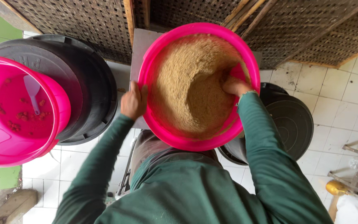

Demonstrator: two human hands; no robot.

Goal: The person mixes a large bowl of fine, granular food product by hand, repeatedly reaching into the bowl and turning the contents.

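Two hands, one pink basin (168, 137), catalogued as seen from above. Basin: round, bright pink, set on a grey stand just in front of the person, holding a heap of tan, sawdust-like meal (187, 83) banked high toward the left wall and scooped low at the right. Left hand (133, 101): outside the basin, fingers curled over the left rim, gripping it. Right hand (236, 86): inside the basin at its right wall, knuckles up, fingertips sunk in the meal; how far they spread cannot be told. Key relation: the bulk of the meal lies left of and beyond the right hand, which is the only hand in contact with it; the left touches rim alone. Nearby: second pink basin (59, 108) with a pale scoop (32, 89) and reddish crumbs, resting on a black lid (88, 87); another black lid (291, 120) at right; white floor tiles (340, 95).
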